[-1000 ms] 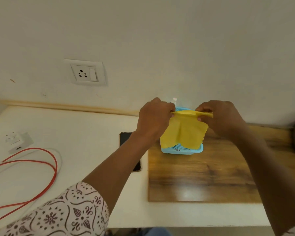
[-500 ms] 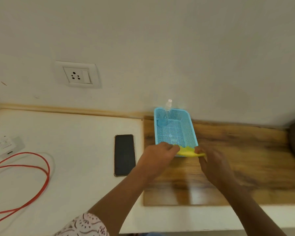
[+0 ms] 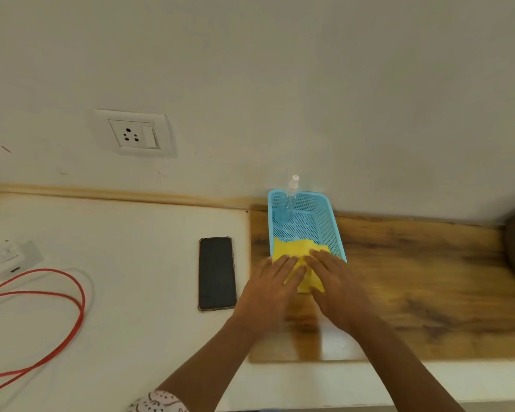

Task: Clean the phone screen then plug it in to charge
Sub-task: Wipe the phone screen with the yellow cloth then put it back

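Head view: both hands flat, fingers spread, palms down on yellow cloth (image 3: pixel 292 251) draped over near rim of blue basket (image 3: pixel 336 230); nothing pinched. Left hand (image 3: pixel 272 288) and right hand (image 3: pixel 335 285) side by side, forearms converging from below. Phone (image 3: pixel 216 273) screen-up on tabletop (image 3: pixel 116 233), just left of left hand. Step, likely: take cloth, wipe screen. Pinch one cloth edge; lift clear of basket and spray bottle (image 3: pixel 290 197); steady phone with other hand.

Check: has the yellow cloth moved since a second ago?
Yes. The yellow cloth has come down from in front of the wall to drape over the near rim of the blue basket, under both flat hands.
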Demonstrator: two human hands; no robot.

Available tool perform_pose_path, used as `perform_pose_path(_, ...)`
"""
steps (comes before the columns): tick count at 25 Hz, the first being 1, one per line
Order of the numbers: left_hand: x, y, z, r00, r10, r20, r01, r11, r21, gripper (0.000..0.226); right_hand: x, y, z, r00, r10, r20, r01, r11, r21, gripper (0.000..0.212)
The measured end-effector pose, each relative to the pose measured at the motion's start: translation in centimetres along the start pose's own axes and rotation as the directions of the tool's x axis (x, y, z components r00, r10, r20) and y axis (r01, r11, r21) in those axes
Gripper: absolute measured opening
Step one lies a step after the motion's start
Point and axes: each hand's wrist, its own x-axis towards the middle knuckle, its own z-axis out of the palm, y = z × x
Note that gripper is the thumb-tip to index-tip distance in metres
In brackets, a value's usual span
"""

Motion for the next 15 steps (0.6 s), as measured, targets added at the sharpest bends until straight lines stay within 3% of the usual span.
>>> perform_pose_path(2,1.5,-0.7,0.2,0.998,-0.036,0.056,0.034,0.999,0.038,0.041,1.3,0.3,0.2,1.000,0.010,0.021,-0.010,1.000,-0.015,0.059)
perform_pose_path(6,3.1,-1.8,0.8,0.974,-0.080,0.213,0.084,0.996,-0.010,0.029,2.5,1.0,0.5,0.996,0.038,0.085,-0.035,0.999,-0.036,0.033)
perform_pose_path(8,3.3,-1.9,0.9,0.963,-0.095,0.254,0.093,0.995,0.018,0.030,2.7,1.3,0.7,0.981,0.087,0.174,-0.084,0.996,-0.023,0.028)
perform_pose_path(11,3.4,-1.8,1.3,0.962,-0.091,0.257,0.091,0.996,0.009,0.030,2.7,1.4,1.1,0.983,0.106,0.148,-0.102,0.994,-0.034,0.025)
perform_pose_path(15,2.5,-1.9,0.7,0.981,-0.083,0.176,0.087,0.996,-0.017,0.053,3.1,1.1,0.2,0.952,0.123,0.281,-0.099,0.990,-0.098,0.035)
